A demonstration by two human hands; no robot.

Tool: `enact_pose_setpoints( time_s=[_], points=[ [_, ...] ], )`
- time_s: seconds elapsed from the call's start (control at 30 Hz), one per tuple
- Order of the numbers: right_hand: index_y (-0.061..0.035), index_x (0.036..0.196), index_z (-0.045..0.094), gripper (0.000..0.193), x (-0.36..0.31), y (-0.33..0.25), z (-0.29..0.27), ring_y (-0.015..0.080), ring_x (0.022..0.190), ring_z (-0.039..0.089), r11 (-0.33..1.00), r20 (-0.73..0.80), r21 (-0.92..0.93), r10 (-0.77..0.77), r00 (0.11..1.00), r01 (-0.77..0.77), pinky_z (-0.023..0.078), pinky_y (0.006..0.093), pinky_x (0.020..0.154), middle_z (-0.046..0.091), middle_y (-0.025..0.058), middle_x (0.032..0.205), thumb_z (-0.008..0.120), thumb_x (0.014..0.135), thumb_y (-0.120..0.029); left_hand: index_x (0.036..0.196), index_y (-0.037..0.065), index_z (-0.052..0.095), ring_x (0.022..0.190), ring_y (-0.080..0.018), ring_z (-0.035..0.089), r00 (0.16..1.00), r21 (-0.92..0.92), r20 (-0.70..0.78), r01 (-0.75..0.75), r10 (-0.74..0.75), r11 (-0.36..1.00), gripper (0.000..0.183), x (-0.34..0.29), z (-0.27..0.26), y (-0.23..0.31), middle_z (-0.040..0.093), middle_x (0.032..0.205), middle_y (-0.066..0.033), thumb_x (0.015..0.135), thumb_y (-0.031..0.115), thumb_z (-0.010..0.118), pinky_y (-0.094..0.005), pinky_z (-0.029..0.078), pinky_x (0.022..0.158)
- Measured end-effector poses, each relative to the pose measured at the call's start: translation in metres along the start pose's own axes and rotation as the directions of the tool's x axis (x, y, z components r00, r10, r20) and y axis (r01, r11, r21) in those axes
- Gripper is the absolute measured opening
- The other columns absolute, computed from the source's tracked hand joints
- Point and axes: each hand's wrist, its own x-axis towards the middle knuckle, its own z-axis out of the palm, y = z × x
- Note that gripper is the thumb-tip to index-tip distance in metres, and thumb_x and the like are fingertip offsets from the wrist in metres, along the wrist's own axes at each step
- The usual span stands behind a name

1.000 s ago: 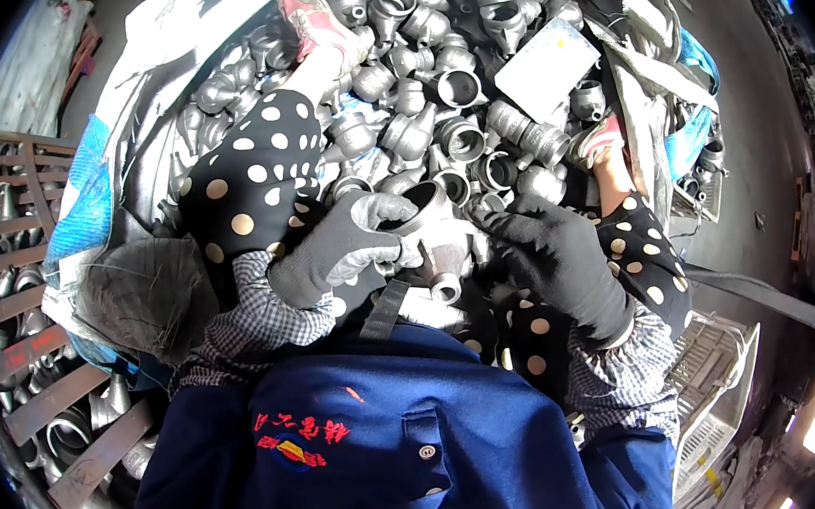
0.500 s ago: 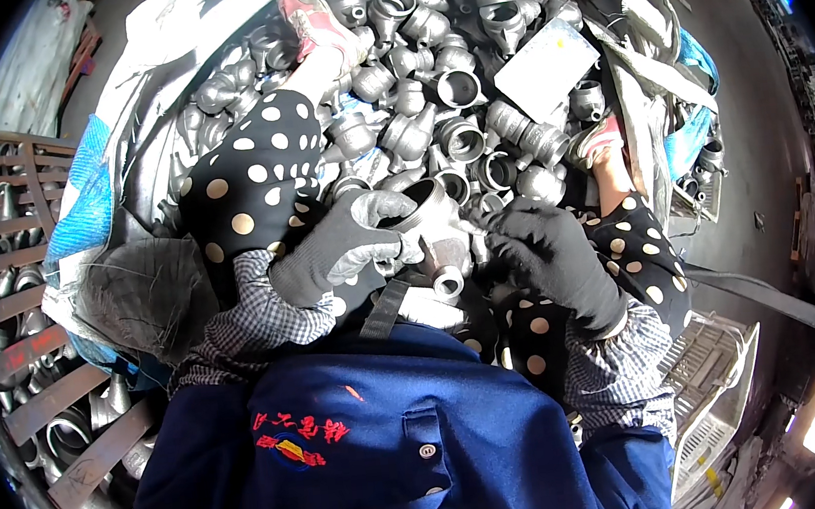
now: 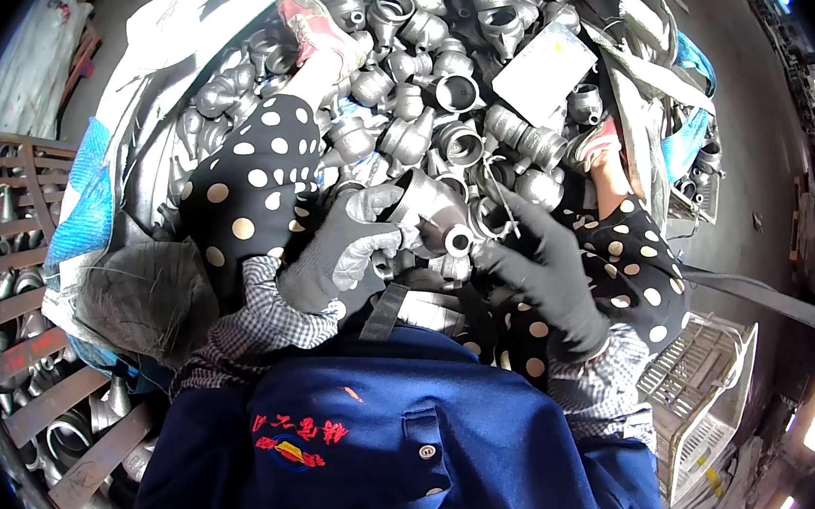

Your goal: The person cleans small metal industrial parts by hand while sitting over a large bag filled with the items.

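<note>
My left hand [image 3: 353,245], in a dark grey glove, is closed around a grey metal pipe fitting [image 3: 435,214]. The fitting is tilted, with its wide mouth up and left and a small round nozzle toward my lap. To its right, my gloved right hand [image 3: 545,276] has its fingers apart. A thin pale strand [image 3: 497,187] curves beside its fingertips; whether it touches the hand or the fitting I cannot tell. Many similar metal fittings [image 3: 408,137] lie heaped beyond my hands, between my legs.
A white fabric sack [image 3: 161,43] with blue strips surrounds the heap. On the heap lies a pale flat rectangular piece [image 3: 545,72]. A rusty slatted metal bin [image 3: 25,306] with more fittings stands at left. A white plastic crate [image 3: 711,402] sits at right.
My right hand has come away from the fitting, and its fingers have spread. The fitting has turned in my left hand, its nozzle moving slightly right and up. The thin strand now shows.
</note>
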Motion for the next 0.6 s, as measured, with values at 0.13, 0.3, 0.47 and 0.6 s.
enact_pose_setpoints(
  time_s=[0.13, 0.3, 0.47, 0.6],
  points=[
    [-0.0024, 0.137, 0.049, 0.068, -0.004, 0.004, 0.036, 0.0232, 0.096, 0.06, 0.947, -0.144, -0.212, -0.275, 0.951, 0.242, 0.045, 0.0306, 0.088, 0.061, 0.0147, 0.11, 0.076, 0.075, -0.011, 0.11, -0.002, 0.059, 0.079, -0.0105, 0.061, 0.993, -0.168, -0.041, -0.118, 0.112, 0.979, 0.028, -0.002, 0.023, -0.008, 0.061, 0.09, -0.0034, 0.082, -0.002, 0.064, -0.0254, 0.052, 0.071],
    [0.0044, 0.107, 0.066, 0.031, -0.003, 0.011, 0.039, 0.0159, 0.095, 0.062, 0.981, -0.303, -0.111, -0.188, 0.934, 0.161, 0.046, 0.0278, 0.087, 0.067, 0.0099, 0.1, 0.071, 0.076, 0.004, 0.129, -0.006, 0.047, 0.085, -0.0119, 0.062, 0.998, -0.023, 0.03, -0.05, 0.05, 0.999, 0.049, -0.002, 0.018, -0.016, 0.061, 0.1, -0.0062, 0.084, -0.002, 0.063, -0.0262, 0.051, 0.075],
    [0.0024, 0.1, 0.068, 0.027, -0.013, 0.013, 0.037, 0.0172, 0.091, 0.062, 0.982, -0.315, -0.095, -0.184, 0.931, 0.162, 0.048, 0.028, 0.082, 0.067, 0.0096, 0.096, 0.071, 0.073, 0.005, 0.132, 0.009, 0.05, 0.124, -0.0305, 0.047, 0.832, 0.895, 0.232, -0.385, 0.504, 0.224, 0.073, 0.002, 0.008, 0.004, 0.051, 0.131, -0.0131, 0.069, 0.03, 0.081, -0.043, 0.044, 0.099],
    [-0.0025, 0.101, 0.072, 0.031, -0.013, 0.012, 0.041, 0.0203, 0.091, 0.064, 0.981, -0.321, -0.091, -0.19, 0.928, 0.17, 0.05, 0.0291, 0.082, 0.069, 0.0116, 0.095, 0.071, 0.07, 0.002, 0.136, 0.015, 0.048, 0.14, -0.0373, 0.025, 0.902, 0.931, 0.361, -0.365, 0.237, -0.026, 0.083, 0.006, 0.018, 0.019, 0.034, 0.148, -0.0109, 0.063, 0.037, 0.082, -0.0527, 0.032, 0.109]
  ],
)
